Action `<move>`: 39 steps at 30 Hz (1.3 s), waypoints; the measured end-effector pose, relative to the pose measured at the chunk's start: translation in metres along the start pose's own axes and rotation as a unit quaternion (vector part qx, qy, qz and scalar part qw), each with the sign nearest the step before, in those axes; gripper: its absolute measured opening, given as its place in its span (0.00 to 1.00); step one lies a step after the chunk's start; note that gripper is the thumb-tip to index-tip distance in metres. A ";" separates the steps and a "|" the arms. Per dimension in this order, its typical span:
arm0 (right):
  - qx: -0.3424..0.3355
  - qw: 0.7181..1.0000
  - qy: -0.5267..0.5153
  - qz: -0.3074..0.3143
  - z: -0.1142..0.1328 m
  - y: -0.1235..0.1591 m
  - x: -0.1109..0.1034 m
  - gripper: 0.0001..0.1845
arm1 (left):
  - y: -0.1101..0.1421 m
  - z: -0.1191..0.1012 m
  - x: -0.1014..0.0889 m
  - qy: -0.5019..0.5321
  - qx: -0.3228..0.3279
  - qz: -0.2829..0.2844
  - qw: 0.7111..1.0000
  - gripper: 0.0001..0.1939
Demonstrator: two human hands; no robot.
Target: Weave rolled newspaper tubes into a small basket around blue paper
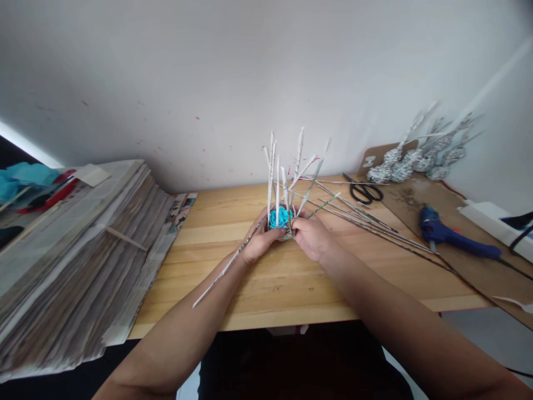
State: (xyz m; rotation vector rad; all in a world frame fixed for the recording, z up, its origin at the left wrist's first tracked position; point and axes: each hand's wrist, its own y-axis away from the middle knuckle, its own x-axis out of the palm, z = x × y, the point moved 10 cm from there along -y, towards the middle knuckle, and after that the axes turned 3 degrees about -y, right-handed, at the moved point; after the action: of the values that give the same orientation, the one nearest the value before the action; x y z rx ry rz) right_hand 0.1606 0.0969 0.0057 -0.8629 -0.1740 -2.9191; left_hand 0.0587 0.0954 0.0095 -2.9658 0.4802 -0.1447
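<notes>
On my left, the paper stack (95,266) covers the table's (275,294) end; bare wood follows. Mid-table, I have the left hand (260,241) closed around the blue weave (280,218), the right hand (310,236) gripping its right side, open room toward the front edge. Rightward, loose sticks (375,228), scissors (361,190) and a glue gun (458,238) crowd the space

Between the fingers (271,236) sits a matt, crinkled, bright-blue paper-like rosette (283,216); above them rise matt white sticks of rolled paper (277,189); beneath lies a smooth, pale wooden tabletop (270,289); left of them, a rough-edged stack of matt grey newspaper (100,261); far right, a smooth blue plastic glue gun (447,234)
</notes>
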 end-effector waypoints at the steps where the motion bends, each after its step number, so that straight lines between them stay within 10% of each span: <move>1: 0.001 1.000 -0.003 -0.003 -0.001 0.001 0.000 0.18 | 0.000 0.003 -0.002 0.012 -0.003 -0.008 1.000 0.28; 39: -0.045 0.989 0.067 -0.127 -0.007 -0.002 -0.023 0.21 | 0.005 -0.014 -0.006 -0.115 0.071 -0.115 0.984 0.28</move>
State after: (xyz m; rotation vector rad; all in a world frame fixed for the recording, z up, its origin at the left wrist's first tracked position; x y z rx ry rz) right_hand 0.1761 0.0994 -0.0128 -0.6989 -0.1525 -3.2337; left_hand 0.0501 0.0911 0.0224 -2.8381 0.0938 0.1343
